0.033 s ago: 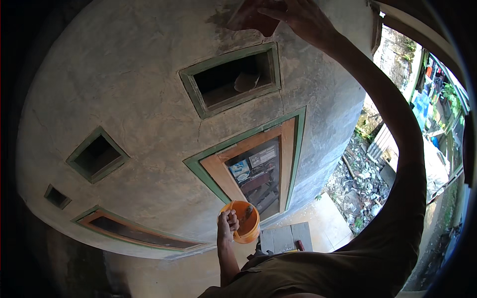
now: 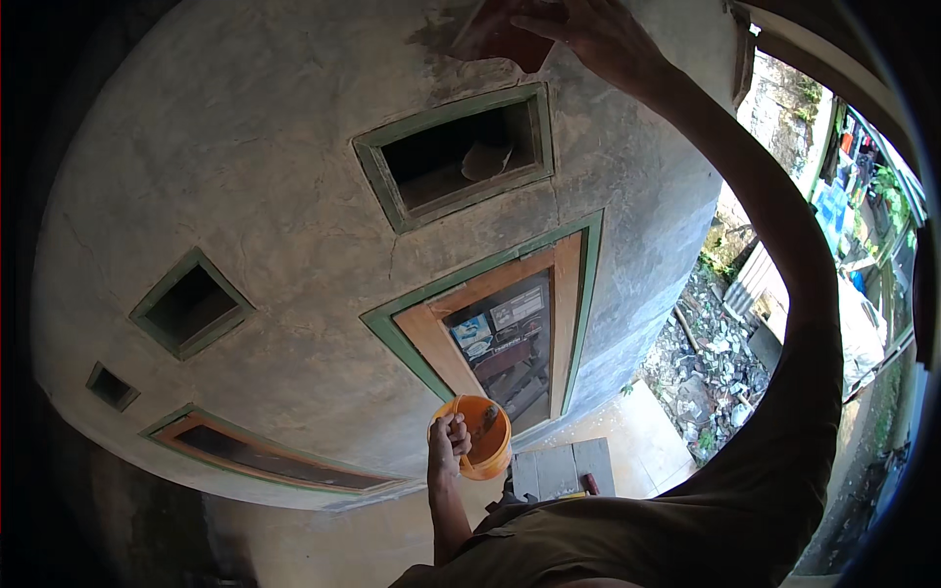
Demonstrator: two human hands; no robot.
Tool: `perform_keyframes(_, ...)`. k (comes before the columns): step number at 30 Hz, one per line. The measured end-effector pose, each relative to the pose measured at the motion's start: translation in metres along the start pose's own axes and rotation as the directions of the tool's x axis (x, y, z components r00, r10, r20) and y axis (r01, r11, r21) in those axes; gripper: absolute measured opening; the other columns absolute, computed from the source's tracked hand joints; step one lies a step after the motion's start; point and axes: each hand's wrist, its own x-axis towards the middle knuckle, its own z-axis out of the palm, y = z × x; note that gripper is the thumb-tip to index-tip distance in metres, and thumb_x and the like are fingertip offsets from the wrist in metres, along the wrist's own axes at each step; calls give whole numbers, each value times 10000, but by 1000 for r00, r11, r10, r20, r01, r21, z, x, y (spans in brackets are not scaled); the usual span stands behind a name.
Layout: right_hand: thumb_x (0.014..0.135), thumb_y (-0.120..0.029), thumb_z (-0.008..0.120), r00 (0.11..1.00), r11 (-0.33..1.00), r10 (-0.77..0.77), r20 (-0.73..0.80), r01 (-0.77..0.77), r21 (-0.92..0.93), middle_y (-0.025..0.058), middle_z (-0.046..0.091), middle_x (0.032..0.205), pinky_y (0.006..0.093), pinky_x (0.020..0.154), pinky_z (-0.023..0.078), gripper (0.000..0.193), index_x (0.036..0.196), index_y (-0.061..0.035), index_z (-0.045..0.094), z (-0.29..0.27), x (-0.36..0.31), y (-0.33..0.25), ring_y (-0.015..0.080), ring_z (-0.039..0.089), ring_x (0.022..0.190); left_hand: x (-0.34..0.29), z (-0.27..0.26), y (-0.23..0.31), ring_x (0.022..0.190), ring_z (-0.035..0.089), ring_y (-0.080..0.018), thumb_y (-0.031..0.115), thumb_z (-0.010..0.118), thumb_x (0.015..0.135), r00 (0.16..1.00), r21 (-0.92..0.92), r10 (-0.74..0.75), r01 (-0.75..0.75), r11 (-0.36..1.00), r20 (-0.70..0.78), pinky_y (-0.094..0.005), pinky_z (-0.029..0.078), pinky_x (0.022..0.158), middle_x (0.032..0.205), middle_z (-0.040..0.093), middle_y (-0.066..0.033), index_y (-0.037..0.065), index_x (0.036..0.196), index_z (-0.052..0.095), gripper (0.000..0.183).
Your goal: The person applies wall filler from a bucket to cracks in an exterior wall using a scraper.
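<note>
A reddish-brown float (image 2: 495, 34) is gripped by the right hand (image 2: 598, 34) and pressed flat against the grey plastered wall (image 2: 245, 147), high above the head; a darker damp patch is seen on the plaster just beside it, to its left; the float's long axis cannot be told, since it is cut by the upper edge of the view. An orange bucket (image 2: 487, 439) is held by its rim in the closed left hand (image 2: 448, 441), far below the right hand and close to the body; a small tool is seen resting inside it, its kind too small to tell. The float therefore lies well apart from the bucket, straight up the wall, and the right hand is the nearer 1 to the damp patch.

Between the 2 hands a green-framed opening (image 2: 456, 152) is set in the wall; below it, just above the left hand, a green and wooden framed window (image 2: 505, 328) is seen, with 2 small rectangular stickers on its glass, 1 bluish and 1 pale. To the left of the left hand 2 smaller green-framed openings are set; rubble (image 2: 711, 358) lies to the right.
</note>
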Motion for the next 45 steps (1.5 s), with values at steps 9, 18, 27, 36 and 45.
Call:
perform_keyframes(9,812,-107,571,998,947,-60,6,59,-317,119,537,1008,391,757,457,379,1175,-216,561,-3,-60,-3,255,536,895,6,20,9,365,173,-58,303,365,897,999,135,-15,8,991,52,-225,145,364,499,217,66,120,767,431,234)
perform_keyframes(18,885,-246,548,728,589,648,224,-666,458,47,597,748,294,610,472,224,1044,-100,608,-11,-88,-6,145,570,654,27,36,12,371,174,-49,308,365,907,969,208,-144,102,973,199,-207,154,356,505,216,66,114,777,410,238)
perform_keyframes(27,869,-349,573,476,-401,588,653,-530,747,46,624,792,233,519,401,318,832,-34,598,4,-76,-31,86,545,562,44,38,1,367,180,-45,321,395,895,920,207,-255,198,958,298,-202,161,354,503,219,71,115,792,411,231)
perform_keyframes(36,868,-328,581,417,-257,602,682,-707,659,41,522,481,234,399,373,351,761,1,637,31,-80,-51,86,487,396,51,31,8,367,179,-47,321,418,886,915,213,-284,228,950,286,-201,166,350,497,222,69,117,788,412,225)
perform_keyframes(45,865,-345,580,381,-96,754,536,-743,663,7,479,451,216,387,339,340,711,-42,604,49,-100,2,66,458,391,62,28,18,352,182,-51,295,399,890,941,170,-214,173,970,261,-206,168,349,484,240,66,111,783,445,218)
